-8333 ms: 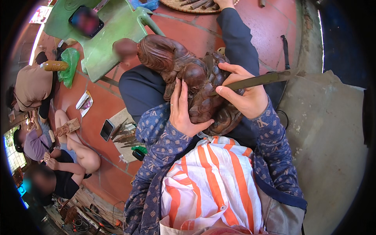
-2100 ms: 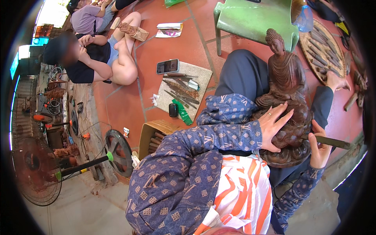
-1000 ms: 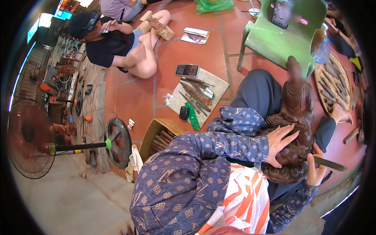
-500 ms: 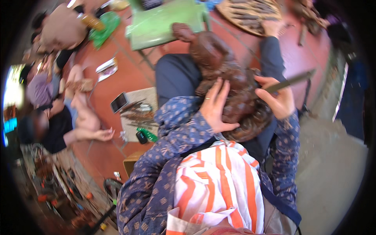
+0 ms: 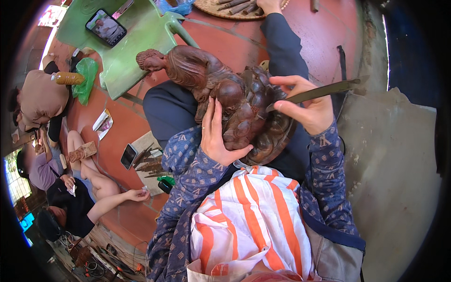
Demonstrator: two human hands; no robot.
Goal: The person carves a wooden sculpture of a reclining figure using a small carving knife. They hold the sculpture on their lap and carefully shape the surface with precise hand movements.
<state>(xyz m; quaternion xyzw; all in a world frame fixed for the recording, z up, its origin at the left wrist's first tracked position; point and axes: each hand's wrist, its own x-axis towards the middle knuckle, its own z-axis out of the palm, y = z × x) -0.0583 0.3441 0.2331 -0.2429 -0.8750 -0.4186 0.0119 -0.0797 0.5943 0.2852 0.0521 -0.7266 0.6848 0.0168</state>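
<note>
A dark brown carved wooden statue [image 5: 235, 96] of a robed figure on a knobbly base lies tilted across my lap, its head toward the upper left. My left hand [image 5: 217, 136] rests on its lower part, fingers stretched out and thumb spread. In my right hand [image 5: 307, 105], between thumb and fingers, is a long flat metal carving tool [image 5: 329, 90]. One end of this tool meets the base of the carving; the other points out to the right. My palm hides part of the tool. An orange-and-white striped cloth [image 5: 253, 211] covers my front.
A green chair [image 5: 129, 61] bearing a phone [image 5: 106, 28] stands at upper left. Long tools lie on a mat [image 5: 145, 141] beside another phone [image 5: 128, 156]. A woven tray [image 5: 225, 10] holds more tools. Other people sit at left; one handles a carved piece [image 5: 82, 152].
The view has shifted and turned, bringing more of the chair and its phone in. Both hands stay at the statue; the tool now looks flatter, its inner end against the carved base.
</note>
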